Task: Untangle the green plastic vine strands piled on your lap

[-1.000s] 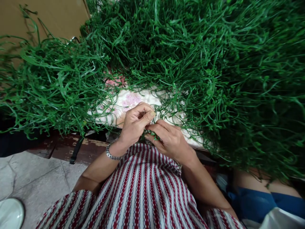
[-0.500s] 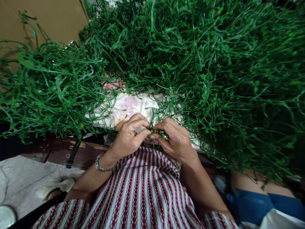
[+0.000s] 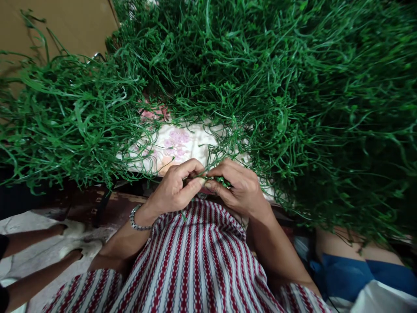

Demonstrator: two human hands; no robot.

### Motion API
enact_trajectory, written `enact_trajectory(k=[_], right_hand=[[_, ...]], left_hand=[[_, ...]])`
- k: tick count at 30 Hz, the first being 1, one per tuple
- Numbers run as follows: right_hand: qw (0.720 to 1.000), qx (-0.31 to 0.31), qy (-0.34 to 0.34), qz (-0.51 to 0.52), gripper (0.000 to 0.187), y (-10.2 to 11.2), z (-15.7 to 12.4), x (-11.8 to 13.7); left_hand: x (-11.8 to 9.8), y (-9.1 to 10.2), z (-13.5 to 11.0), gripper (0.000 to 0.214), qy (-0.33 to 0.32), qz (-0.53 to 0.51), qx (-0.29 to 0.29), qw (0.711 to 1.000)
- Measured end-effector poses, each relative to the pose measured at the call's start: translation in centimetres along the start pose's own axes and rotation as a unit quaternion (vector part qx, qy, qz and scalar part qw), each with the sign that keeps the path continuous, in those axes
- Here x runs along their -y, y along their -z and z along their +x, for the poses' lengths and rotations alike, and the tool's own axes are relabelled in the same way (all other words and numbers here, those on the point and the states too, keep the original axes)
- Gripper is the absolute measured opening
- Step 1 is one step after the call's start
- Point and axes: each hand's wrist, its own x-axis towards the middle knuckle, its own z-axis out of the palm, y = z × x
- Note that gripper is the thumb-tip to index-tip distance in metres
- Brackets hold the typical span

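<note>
My left hand [image 3: 178,184] and my right hand [image 3: 237,184] meet fingertip to fingertip just above my lap. Both pinch thin green stems [image 3: 202,173], which look like artificial plant stems. A few green bits show inside the curl of my right fingers. Just beyond my hands, loose stems [image 3: 224,150] lie on a pale cloth [image 3: 192,141] with purple flowers. What exactly my fingertips join or part is too small to make out.
A large heap of green stems [image 3: 260,69] fills the back and right; a smaller pile [image 3: 78,117] lies left. Behind it stands a brown board [image 3: 65,26]. Another person's legs [image 3: 35,239] are at lower left, and someone's knees in blue shorts [image 3: 345,274] at lower right.
The stem between my fingers now slants across toward my left hand, which closes over it. My hands stay nearly in place. A person's legs have come into view at lower left.
</note>
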Motion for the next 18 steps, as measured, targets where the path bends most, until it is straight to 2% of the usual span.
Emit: enact_trajectory(k=[5,8,12,18], right_hand=[[0.996,0.081,0.028,-0.017,0.011,0.1,-0.2,-0.2],[0.989,0.104,0.044,0.093,0.013,-0.1,0.2,-0.4],[0.963,0.107,0.034,0.247,0.017,-0.6,0.7,-0.6],[0.933,0.132,0.008,0.335,0.02,-1.1,0.8,-0.6]], left_hand=[[0.3,0.6,0.5,0.018,-0.009,0.014,0.061,0.998],[1.0,1.0,0.7,0.024,-0.006,-0.035,0.106,0.994],[1.7,1.3,0.6,0.026,0.015,-0.099,0.141,0.985],[1.8,1.4,0.4,0.033,0.05,-0.158,0.16,0.973]])
